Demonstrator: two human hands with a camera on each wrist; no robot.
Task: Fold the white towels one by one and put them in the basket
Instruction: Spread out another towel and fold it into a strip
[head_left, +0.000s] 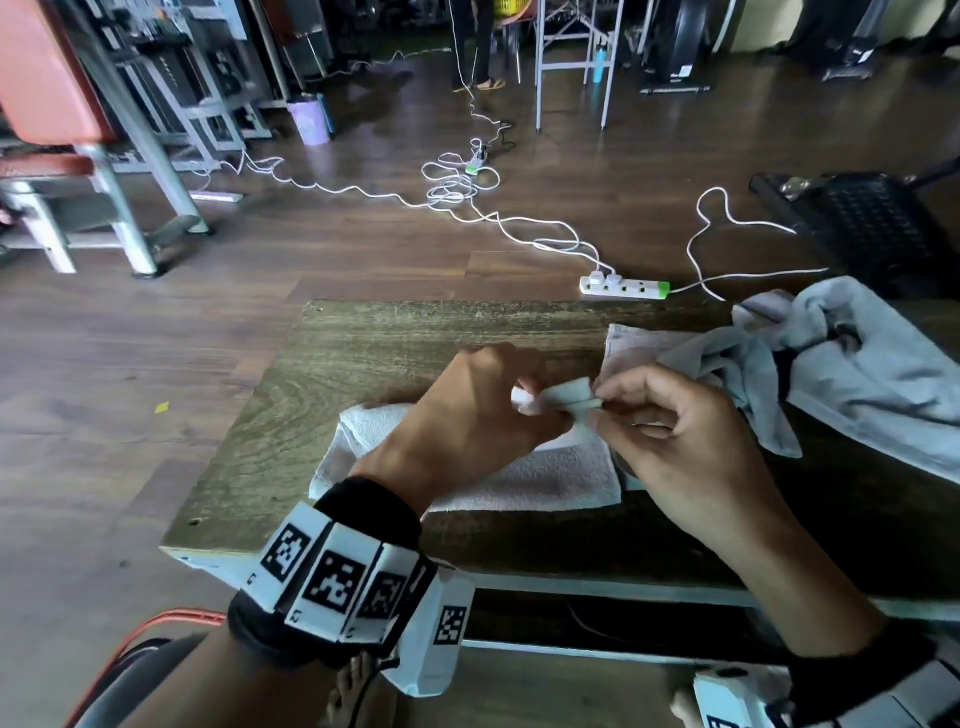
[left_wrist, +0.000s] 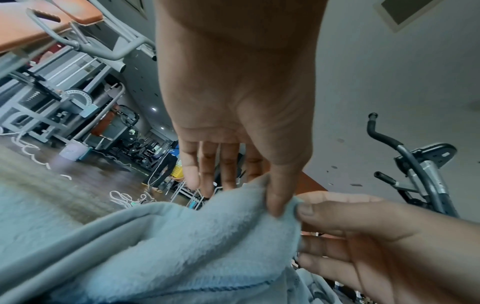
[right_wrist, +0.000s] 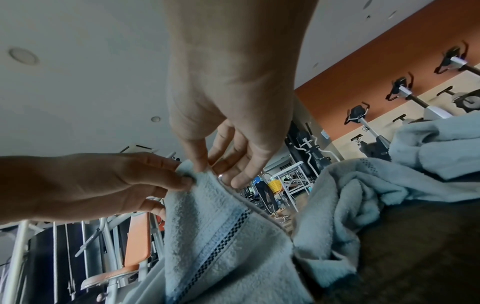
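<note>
- Left hand (head_left: 467, 415) and right hand (head_left: 670, 431) close together above the counter (head_left: 363, 343), each pinching the same raised corner of a white towel (head_left: 519, 478).
- Rest of that towel spread flat on the counter beneath both hands.
- Crumpled heap of more towels (head_left: 857, 364) lying just to the right, on the counter's far right side.
- Power strip (head_left: 623, 287) on the floor beyond.

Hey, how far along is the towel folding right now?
One towel lies part-folded on the table. Left hand and right hand pinch its raised corner. The crumpled pile remains unfolded. No basket in view.
</note>
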